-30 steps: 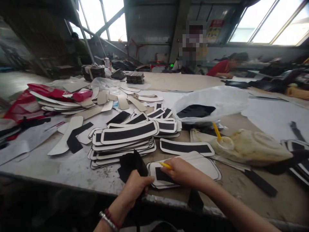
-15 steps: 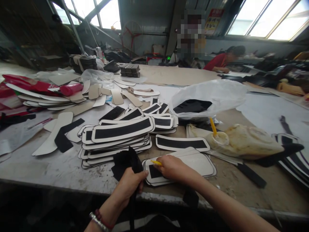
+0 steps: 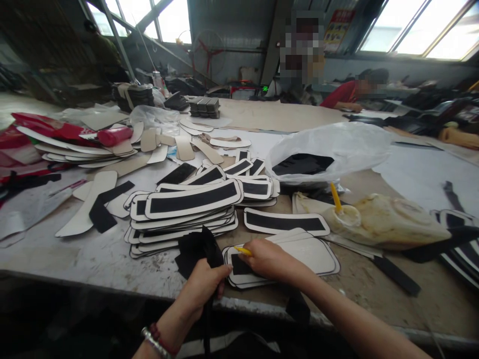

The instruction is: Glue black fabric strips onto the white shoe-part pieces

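1. A worktable (image 3: 112, 259) carries a stack of white-edged black panels (image 3: 187, 209) just behind both hands.
2. A clear plastic bag (image 3: 337, 144) holds dark pieces.
3. The left hand (image 3: 204, 284) grips black fabric strips (image 3: 196, 249) at the table's near edge.
4. The right hand (image 3: 267, 259), closed around a yellow stick (image 3: 242, 250), presses a white panel (image 3: 299, 252).

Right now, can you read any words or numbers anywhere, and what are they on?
None can be read.
Red and yellow poster on the back wall: print too blurred.
Green lit display near the far bench: too small to tell.
Black and white pieces by the hands: no print shows.
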Available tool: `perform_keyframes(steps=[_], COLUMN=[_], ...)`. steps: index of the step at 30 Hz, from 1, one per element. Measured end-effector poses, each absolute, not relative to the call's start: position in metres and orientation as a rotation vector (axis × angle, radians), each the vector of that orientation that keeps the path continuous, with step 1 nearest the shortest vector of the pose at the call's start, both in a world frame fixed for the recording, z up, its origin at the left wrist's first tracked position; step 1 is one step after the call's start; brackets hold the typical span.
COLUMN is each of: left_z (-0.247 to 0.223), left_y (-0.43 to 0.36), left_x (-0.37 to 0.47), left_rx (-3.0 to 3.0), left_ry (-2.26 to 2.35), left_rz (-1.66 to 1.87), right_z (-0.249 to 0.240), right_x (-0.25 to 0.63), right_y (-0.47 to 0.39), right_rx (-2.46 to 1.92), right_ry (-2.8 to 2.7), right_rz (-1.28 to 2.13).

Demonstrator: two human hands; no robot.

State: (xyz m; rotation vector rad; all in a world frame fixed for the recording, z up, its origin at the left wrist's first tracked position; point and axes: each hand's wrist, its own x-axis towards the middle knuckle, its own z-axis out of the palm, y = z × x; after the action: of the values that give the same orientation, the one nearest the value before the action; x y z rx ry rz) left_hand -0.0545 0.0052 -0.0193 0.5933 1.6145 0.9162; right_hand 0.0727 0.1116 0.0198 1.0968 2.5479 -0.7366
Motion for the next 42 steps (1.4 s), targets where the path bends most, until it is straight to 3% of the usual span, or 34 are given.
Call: perform_keyframes(steps=[12,25,33,42], left_z=[-0.022,-0.028,-0.032,-0.046], left_y=[0.015,0.011,0.010,0.009], left_x=[-0.046,-0.049,-0.051,-0.055], left_rx=[0.548,0.661,0.736,0.709], left_ry=[1.767,1.814,1.888,1.937], left_rz=[0.946,0.884,0.776,0.693], right_z=[0.026,0.044,0.024,0.017], right_x=[0.079,0.214,0.208,0.207], right_y=[0.107,0.123,0.137,0.151], right_rx=[1.103,1.617,1.816,1.814], right_ry=[2.570,2.349,2.303,2.294], right_rz=[-0.621,-0.544,-0.349,-0.365])
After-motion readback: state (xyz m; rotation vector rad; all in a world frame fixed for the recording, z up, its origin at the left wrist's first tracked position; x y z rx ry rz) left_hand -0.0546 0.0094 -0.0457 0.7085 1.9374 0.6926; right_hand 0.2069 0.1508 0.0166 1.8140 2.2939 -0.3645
